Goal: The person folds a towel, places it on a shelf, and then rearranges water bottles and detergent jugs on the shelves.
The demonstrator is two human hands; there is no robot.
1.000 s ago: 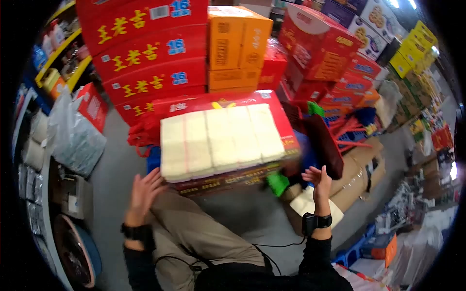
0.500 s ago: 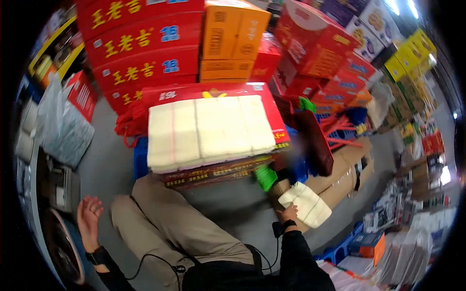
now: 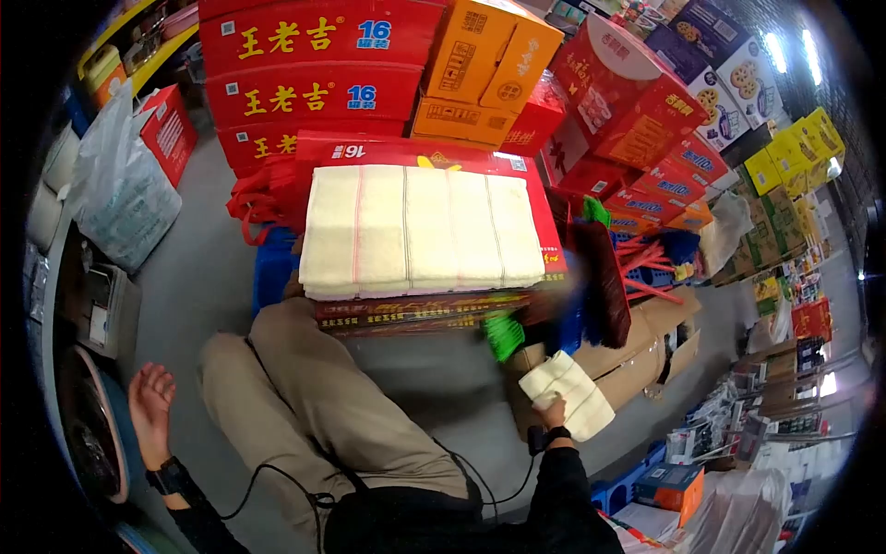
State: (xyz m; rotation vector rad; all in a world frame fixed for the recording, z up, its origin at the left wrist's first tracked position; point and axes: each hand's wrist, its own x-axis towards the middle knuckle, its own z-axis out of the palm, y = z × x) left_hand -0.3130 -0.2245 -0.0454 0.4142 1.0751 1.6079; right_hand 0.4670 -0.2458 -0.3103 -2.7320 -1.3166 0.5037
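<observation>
My right hand (image 3: 551, 412) is closed on the near-left edge of a small folded cream towel (image 3: 580, 395), which has thin dark lines. That towel is over the end of a flattened brown cardboard box (image 3: 637, 343) at my right. In front of my knees, a wide stack of cream towels (image 3: 425, 226) with pink and dark stripes rests on a red carton (image 3: 531, 164). My left hand (image 3: 151, 399) is held up at the left, away from the towels, its palm showing and nothing in it; the fingers are loosely bent, not closed.
Red drink cartons (image 3: 314, 42) and an orange carton (image 3: 484, 65) stand behind the towel stack. A green brush (image 3: 503, 336) and a dark red dustpan-like piece (image 3: 600, 286) are at its right. A plastic bag (image 3: 125, 185) and a basin (image 3: 92, 425) are on the left.
The view has shifted and tilted slightly, so the cartons and towel stack appear farther right. My right hand stays on the small towel; my left hand stays raised and empty.
</observation>
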